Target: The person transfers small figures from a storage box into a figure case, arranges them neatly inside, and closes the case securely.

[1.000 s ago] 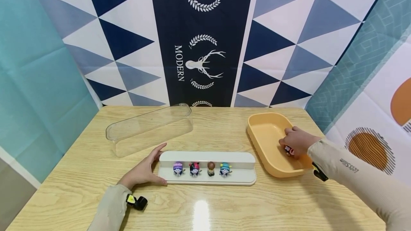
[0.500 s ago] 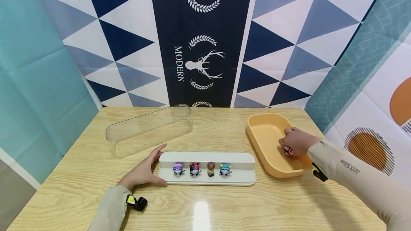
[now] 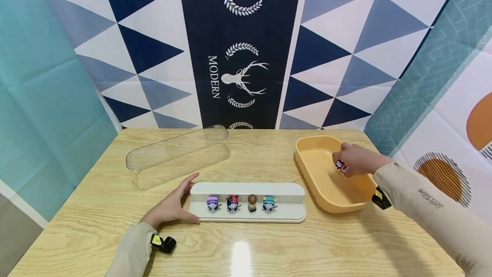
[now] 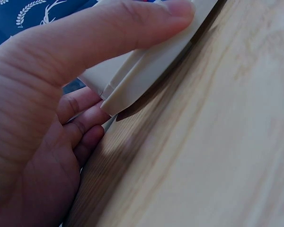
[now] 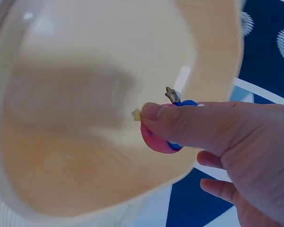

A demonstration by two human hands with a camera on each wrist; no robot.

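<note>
My right hand [image 3: 359,159] is above the inside of the yellow tub [image 3: 309,170], pinching a small figurine [image 3: 340,166] between thumb and fingers. In the right wrist view the figurine [image 5: 156,141] shows pink and blue parts, with a star-shaped piece sticking out; my thumb covers much of it. My left hand [image 3: 173,202] holds the left end of the white display stand [image 3: 246,215], thumb along the front edge and fingers behind. Several figurines stand in a row on it: purple-hatted [image 3: 213,203], red-and-black [image 3: 232,204], brown-topped [image 3: 252,203] and teal-hatted [image 3: 269,204].
A clear plastic cover [image 3: 180,157] lies at an angle behind the stand, on the left of the wooden table [image 3: 207,251]. Patterned cloth [image 3: 238,33] hangs along the table's back edge, with more cloth at both sides.
My right hand has risen a little from the tub's floor, bringing the figurine up with it. The left hand and the figurines on the stand have stayed put.
</note>
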